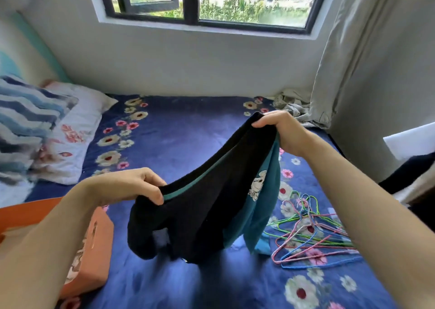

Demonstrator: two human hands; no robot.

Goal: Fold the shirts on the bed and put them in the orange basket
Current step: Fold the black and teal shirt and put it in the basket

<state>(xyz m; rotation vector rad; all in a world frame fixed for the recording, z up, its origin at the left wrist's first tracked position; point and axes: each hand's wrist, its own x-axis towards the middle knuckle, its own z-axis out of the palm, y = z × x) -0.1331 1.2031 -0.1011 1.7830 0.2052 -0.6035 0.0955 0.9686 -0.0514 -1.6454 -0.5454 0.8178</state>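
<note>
A black and teal shirt with a small white cartoon print hangs in the air above the bed, its lower part sagging toward the blue floral sheet. My left hand pinches one end of its top edge at the near left. My right hand grips the other end, higher and farther away. The orange basket stands on the bed at the left, below my left forearm, which hides most of it.
A tangle of coloured wire hangers lies on the sheet to the right of the shirt. A white floral pillow and a striped blue blanket sit at the left. A grey curtain hangs at the right, crumpled cloth below it.
</note>
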